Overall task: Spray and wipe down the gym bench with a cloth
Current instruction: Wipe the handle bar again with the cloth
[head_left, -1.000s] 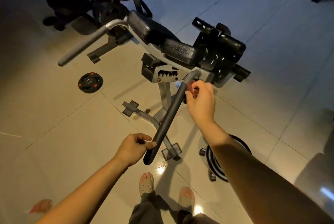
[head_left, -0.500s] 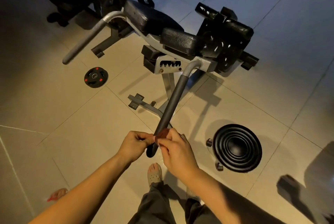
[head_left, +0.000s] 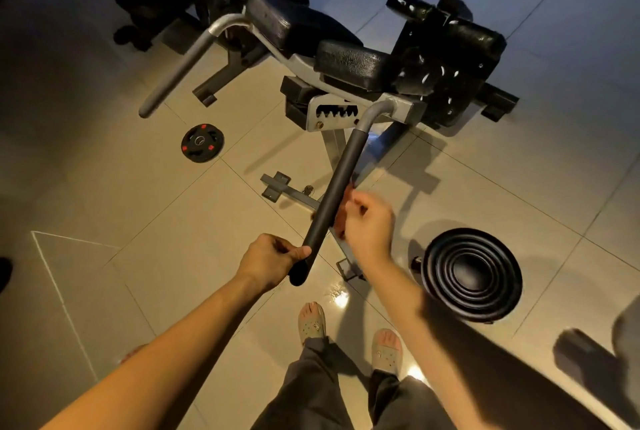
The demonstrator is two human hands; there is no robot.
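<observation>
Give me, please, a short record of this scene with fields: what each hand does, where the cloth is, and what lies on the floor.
Steadying: left hand grips the lower end of the black foam-covered handle bar
Wiping: right hand holds the reddish cloth against the bar's right side, about midway; hand blurred
Bench: black padded gym bench on a grey metal frame, beyond the bar
Floor: small black weight plate with red marks at left; large black ribbed round disc at right
Spray bottle: none in view

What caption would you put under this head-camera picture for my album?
Left hand grips the black padded bench handle while right hand holds a reddish cloth against it.
</observation>
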